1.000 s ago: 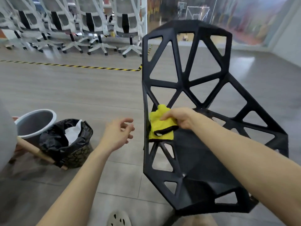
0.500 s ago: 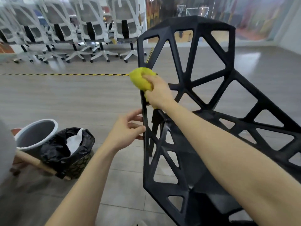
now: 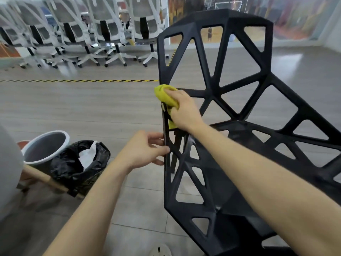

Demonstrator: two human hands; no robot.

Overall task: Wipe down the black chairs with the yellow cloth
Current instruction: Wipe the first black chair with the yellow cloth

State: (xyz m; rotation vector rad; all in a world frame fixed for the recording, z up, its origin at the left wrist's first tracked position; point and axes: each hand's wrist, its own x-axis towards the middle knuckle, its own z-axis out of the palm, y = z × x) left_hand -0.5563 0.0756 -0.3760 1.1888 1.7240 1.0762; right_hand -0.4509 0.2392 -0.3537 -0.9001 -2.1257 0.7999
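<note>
A black chair (image 3: 212, 85) with a frame of triangular openings fills the right half of the view, tilted toward me. My right hand (image 3: 184, 109) grips the yellow cloth (image 3: 166, 95) and presses it against the chair's left edge, about halfway up. Just below, my left hand (image 3: 145, 150) holds that same left edge, thumb in front and fingers curled behind the bar. Part of the cloth is hidden under my right palm.
A grey bucket (image 3: 44, 145) and a bin lined with a black bag (image 3: 81, 163) stand on the floor at the left, with a wooden handle (image 3: 46, 179) beside them. White office chairs (image 3: 103, 34) line the back behind a yellow-black floor tape (image 3: 79, 80).
My right hand carried the cloth from the seat's left side up the chair's left edge. My left hand went from hanging free to gripping that edge. The view has come closer.
</note>
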